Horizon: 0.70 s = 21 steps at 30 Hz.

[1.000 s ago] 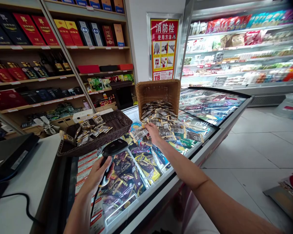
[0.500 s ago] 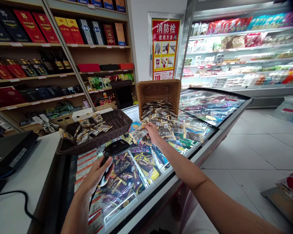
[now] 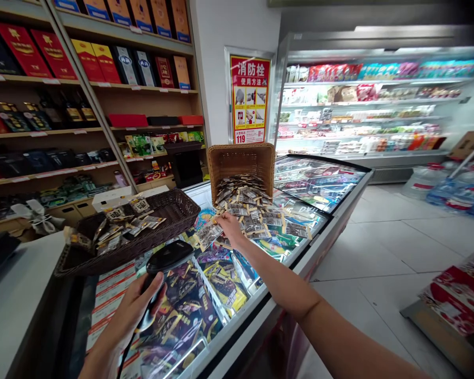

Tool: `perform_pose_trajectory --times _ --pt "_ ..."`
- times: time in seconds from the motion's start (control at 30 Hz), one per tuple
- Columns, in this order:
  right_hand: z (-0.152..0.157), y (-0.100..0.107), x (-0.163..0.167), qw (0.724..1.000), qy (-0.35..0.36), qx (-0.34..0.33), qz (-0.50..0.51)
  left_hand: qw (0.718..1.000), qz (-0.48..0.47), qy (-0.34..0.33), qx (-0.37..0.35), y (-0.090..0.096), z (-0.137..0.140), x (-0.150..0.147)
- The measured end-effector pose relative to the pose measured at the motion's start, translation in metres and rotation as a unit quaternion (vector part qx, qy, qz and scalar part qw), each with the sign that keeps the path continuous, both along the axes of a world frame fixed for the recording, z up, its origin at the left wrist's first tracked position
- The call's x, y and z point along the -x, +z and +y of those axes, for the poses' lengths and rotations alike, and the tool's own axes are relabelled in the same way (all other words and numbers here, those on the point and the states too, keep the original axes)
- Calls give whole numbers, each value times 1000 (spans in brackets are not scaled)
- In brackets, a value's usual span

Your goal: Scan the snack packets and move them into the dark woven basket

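My left hand [image 3: 144, 297] is wrapped round the handle of a black barcode scanner [image 3: 169, 256], its head pointing to the right above the freezer's glass lid. With closed fingers my right hand [image 3: 229, 229] grips a small snack packet [image 3: 208, 235] at the front left of a heap of similar packets [image 3: 255, 213]. The heap spills from a tan wicker basket [image 3: 240, 155] tipped on its side. To the left, a dark brown wicker tray [image 3: 181, 213] holds several more packets [image 3: 116, 226] at its left end.
The chest freezer [image 3: 319, 245] runs away to the right, with bagged frozen goods under its glass. A white counter [image 3: 27, 300] stands at the left. Red-and-white boxes [image 3: 458, 295] and water jugs [image 3: 426, 181] are on the floor at the right. Shelves [image 3: 90, 87] line the back.
The view has swung to the right, so everything sits further left in it. Both hands keep their grips, the left on the scanner and the right on the packet.
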State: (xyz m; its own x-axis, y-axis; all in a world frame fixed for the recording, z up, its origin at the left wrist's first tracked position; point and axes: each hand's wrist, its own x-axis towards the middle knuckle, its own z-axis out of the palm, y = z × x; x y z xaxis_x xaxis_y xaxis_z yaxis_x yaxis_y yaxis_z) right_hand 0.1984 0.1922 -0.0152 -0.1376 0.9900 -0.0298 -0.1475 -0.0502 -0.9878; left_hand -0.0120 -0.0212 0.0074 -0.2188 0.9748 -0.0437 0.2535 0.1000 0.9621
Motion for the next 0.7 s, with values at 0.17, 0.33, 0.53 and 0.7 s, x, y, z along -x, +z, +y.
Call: perform_pose_trajectory --times 0.17,0.33,0.53,0.7 --pt "20 -1 -19 991 -112 -72 17 999 18 22 -22 5 -1 -5" --pt "51 -4 -52 948 -279 -95 -119 1000 17 8 -18 6 1 -7" --pt "70 -25 -54 926 -286 -117 -215 1000 -12 20 12 6 -1 -10" --pt "64 -28 -47 904 -303 -157 -256 999 -24 29 -5 2 4 -5"
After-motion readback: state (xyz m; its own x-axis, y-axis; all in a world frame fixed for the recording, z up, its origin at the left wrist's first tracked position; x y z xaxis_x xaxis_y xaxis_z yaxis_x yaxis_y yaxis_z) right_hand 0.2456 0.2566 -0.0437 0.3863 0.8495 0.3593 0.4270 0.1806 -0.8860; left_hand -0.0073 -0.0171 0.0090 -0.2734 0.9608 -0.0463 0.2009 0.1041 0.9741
